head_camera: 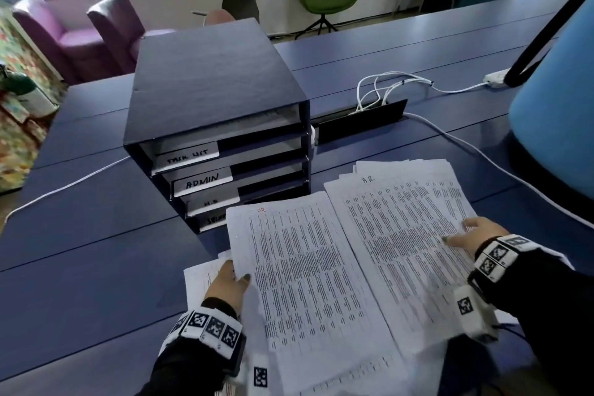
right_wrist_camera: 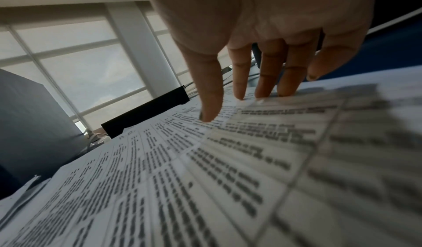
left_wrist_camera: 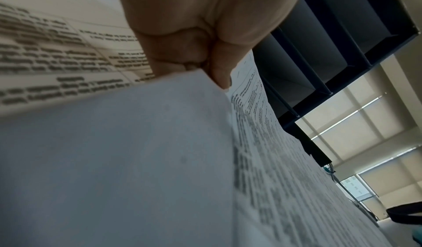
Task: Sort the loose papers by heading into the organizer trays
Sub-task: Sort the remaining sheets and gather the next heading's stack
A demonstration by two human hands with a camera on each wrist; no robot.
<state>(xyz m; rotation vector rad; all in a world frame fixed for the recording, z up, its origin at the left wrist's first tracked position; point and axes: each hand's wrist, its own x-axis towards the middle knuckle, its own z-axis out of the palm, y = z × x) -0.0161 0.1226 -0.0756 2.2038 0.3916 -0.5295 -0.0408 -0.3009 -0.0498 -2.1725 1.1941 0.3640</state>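
I work at a dark blue table (head_camera: 96, 254), with armchairs (head_camera: 80, 32) by the window behind it. The organizer (head_camera: 218, 119) stands ahead, its 2 lowest labels half hidden by paper. My left hand (head_camera: 226, 283) pinches 1 sheet (head_camera: 308, 283); my right hand (head_camera: 475, 231) lies flat, fingers straight, on the loose pile (head_camera: 408, 228). The print is too blurred to read.
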